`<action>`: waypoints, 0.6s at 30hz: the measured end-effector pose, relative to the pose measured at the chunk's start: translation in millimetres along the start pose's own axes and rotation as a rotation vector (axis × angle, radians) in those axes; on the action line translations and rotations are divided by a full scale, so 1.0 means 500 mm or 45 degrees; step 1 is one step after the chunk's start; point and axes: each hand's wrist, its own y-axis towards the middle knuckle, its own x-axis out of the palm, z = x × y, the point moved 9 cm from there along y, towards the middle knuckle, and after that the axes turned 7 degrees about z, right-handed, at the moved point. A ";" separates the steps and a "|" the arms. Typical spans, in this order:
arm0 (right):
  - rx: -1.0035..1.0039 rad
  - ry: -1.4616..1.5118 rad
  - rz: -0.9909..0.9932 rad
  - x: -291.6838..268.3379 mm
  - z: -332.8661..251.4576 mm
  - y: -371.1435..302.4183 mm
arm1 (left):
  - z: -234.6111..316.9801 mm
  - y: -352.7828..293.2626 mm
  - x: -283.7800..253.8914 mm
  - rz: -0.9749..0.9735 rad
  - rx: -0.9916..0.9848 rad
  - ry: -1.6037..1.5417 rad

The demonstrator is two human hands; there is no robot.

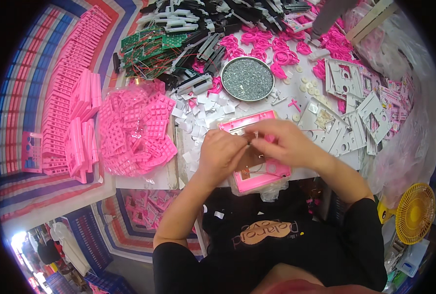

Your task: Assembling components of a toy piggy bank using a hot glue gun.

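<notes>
A pink plastic casing (251,184) lies in front of me on a pad wrapped in clear plastic (272,191). Inside it shows a brown board (252,159), with thin wires near the casing's lower part. Above the board, my left hand (223,154) is closed, thumb and fingers pinched together. From the other side, my right hand (290,145) meets it with thumb and forefinger pinched, the fingertips nearly touching the left ones. What lies between the fingertips is too small and covered to make out.
Beyond the casing stands a round tin of small screws (247,78). Green circuit boards (147,51) and pink rings (281,56) pile up behind. At left are bagged pink keypads (134,130) and stacked pink casings (76,54); at right, white panels (328,127) and a yellow fan (415,213).
</notes>
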 end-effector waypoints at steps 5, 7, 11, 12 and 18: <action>-0.512 -0.764 0.577 -0.095 0.017 0.260 | -0.009 -0.018 -0.018 -0.025 -0.187 -0.019; -0.481 -1.164 0.769 -0.139 0.081 0.395 | -0.007 -0.010 -0.009 -0.049 -0.196 -0.024; 0.006 -1.430 0.872 -0.165 0.225 0.528 | -0.015 -0.023 0.002 -0.093 -0.224 0.006; 0.060 -1.426 0.923 -0.172 0.239 0.536 | -0.019 -0.028 -0.001 -0.089 -0.243 0.011; 0.115 -1.265 0.950 -0.190 0.234 0.539 | -0.066 -0.049 -0.008 0.100 -0.593 -0.190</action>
